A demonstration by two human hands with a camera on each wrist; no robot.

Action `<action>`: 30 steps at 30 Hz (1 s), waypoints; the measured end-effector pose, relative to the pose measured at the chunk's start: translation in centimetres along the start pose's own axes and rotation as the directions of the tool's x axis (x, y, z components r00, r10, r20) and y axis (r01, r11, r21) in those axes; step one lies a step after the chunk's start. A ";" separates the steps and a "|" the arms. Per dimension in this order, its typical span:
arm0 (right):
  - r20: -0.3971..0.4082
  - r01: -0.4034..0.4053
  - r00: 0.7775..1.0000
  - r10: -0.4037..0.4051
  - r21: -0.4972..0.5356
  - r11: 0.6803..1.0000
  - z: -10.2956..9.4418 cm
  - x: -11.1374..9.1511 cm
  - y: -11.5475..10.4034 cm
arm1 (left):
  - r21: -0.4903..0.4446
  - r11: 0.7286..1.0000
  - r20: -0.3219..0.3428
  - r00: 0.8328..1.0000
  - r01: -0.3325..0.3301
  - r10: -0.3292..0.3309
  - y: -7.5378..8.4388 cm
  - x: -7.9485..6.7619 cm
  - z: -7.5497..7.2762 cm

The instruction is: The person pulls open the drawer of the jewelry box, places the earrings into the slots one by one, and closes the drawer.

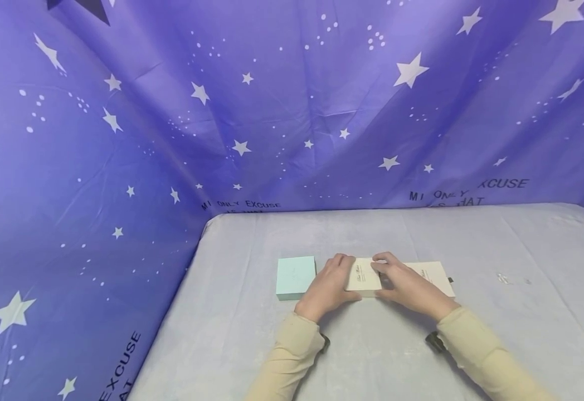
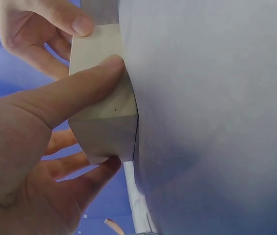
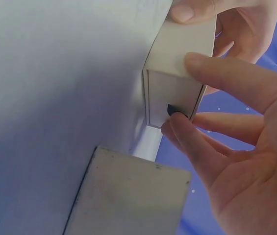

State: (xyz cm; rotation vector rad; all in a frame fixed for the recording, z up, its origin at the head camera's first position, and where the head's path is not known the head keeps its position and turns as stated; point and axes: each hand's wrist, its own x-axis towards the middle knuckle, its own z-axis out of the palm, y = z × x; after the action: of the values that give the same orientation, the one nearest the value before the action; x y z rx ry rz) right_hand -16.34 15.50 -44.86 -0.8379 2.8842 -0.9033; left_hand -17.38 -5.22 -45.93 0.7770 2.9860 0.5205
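Observation:
A cream box [image 1: 363, 281] with dark script on top stands on the table between both hands. My left hand [image 1: 326, 287] grips its left end, the thumb along the near side and the fingers curled round to the far side. At the right end my right hand [image 1: 406, 287] holds the box, its thumb on the near side edge. Its fingertips touch a small black pull tab [image 3: 171, 109] on the end face in the right wrist view. That end looks like a drawer set flush inside a sleeve.
A mint-green box [image 1: 296, 275] stands left of my left hand. Another cream box [image 1: 436, 273], with a dark tab at its right end, lies partly behind my right hand. Small clear bits [image 1: 502, 278] lie farther right on the pale cloth. Starry purple fabric [image 1: 297, 111] hangs behind.

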 end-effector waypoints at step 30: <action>-0.068 0.058 0.996 -0.064 -0.094 0.994 -1.3 -4.4 -3.1 | 0.030 0.994 -0.075 0.991 -0.110 0.112 2.0 -3.4 -1.3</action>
State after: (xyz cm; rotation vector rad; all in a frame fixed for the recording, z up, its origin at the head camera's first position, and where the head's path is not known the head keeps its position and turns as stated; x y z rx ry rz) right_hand -11.28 16.19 -42.72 -0.9244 2.9974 -0.8275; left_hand -13.55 -5.65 -44.27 0.9511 3.0382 0.5291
